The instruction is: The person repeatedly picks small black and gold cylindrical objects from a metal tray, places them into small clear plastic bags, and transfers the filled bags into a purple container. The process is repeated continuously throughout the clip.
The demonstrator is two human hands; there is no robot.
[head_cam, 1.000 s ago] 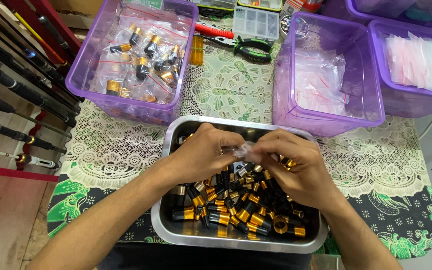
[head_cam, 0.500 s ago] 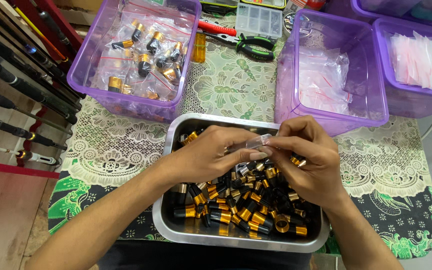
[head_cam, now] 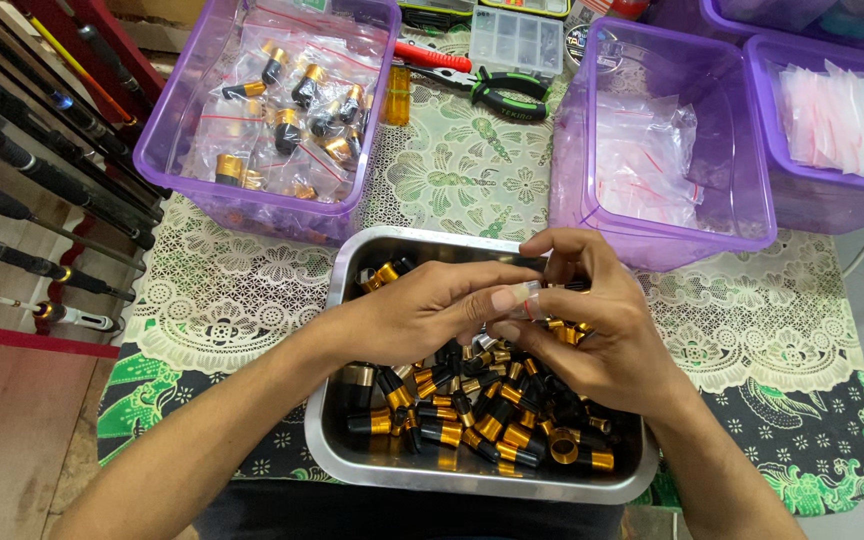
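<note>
**Bag pinched between both hands over the tray**

Head view: The bag, small and clear, sat between the two hands just above the tray, near its far edge. The left hand had its fingers curled, thumb and forefinger pinched on the bag's near end. The right hand gripped the other end, fingers bent over it. Holding it there looked sensible: anything dropped would likely fall back into the tray. Whether the bag held a part I could not tell.

The steel tray was heaped with loose parts, short black and gold cylinders, lying at all angles.

Beyond the tray to the left stood a purple tub of bagged parts, each in its own clear bag. Just beyond the tray to the right, a second tub held empty bags, probably kept close for easy reach. Further right, a third tub held more empty bags.

Beyond the tray, between the tubs, lay pliers, a clear divided box and a small amber bottle. Dark rods lay left of the tray, off the patterned cloth.
</note>
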